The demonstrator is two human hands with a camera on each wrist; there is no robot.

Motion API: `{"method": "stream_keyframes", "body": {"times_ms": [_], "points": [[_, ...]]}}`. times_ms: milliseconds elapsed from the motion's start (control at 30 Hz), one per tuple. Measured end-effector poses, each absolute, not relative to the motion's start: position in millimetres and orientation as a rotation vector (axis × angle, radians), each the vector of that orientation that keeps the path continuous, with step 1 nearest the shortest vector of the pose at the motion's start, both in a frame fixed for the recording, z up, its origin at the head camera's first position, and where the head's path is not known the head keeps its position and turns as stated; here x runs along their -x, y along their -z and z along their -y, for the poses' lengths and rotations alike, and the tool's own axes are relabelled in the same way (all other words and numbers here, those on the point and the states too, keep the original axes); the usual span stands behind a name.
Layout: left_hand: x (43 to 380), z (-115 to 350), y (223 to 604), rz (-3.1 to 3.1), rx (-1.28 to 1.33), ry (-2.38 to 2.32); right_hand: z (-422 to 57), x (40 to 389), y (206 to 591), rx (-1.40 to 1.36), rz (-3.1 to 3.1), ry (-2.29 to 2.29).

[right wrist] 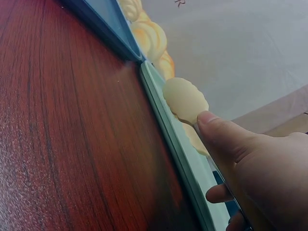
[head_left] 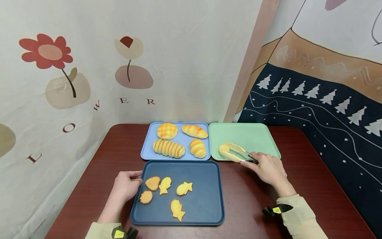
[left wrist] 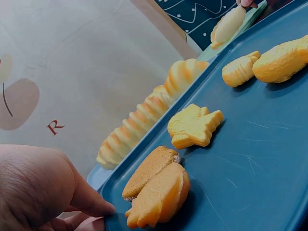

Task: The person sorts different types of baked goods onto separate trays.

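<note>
My right hand [head_left: 270,168] holds a pair of tongs [head_left: 235,146] with cream-coloured tips, seen from behind in the right wrist view [right wrist: 185,101]. Between the tips is a small round yellow biscuit [head_left: 223,148], over the left part of the green tray [head_left: 253,136]; whether it touches the tray I cannot tell. My left hand [head_left: 126,186] pinches the left rim of the dark blue tray [head_left: 203,192], thumb [left wrist: 98,204] on the edge. That tray carries several biscuits: fish-shaped ones [head_left: 176,209], a heart-like one [head_left: 153,183] and a browner one [head_left: 146,197] near my left hand.
Behind the dark blue tray, a light blue tray [head_left: 146,149] bears several breads, among them a long ridged loaf [head_left: 168,148] and a round bun [head_left: 167,130]. It adjoins the green tray. All stand on a brown wooden table [head_left: 244,202], with printed curtains [head_left: 191,66] behind.
</note>
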State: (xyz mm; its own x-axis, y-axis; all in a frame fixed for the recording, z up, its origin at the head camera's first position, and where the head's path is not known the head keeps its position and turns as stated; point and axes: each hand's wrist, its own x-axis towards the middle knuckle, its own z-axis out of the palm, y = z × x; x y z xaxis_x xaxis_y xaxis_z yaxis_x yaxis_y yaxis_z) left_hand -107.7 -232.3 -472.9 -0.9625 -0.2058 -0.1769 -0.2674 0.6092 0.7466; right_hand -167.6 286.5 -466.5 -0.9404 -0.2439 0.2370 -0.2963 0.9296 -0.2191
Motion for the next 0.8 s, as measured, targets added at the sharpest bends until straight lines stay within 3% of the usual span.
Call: {"method": "stream_keyframes", "body": {"times_ms": [800], "points": [[106.7,233.1,474.4,-2.75,0.405,-1.293,-272.2,152.9,458.1,-0.399,2.857,-0.404]]}}
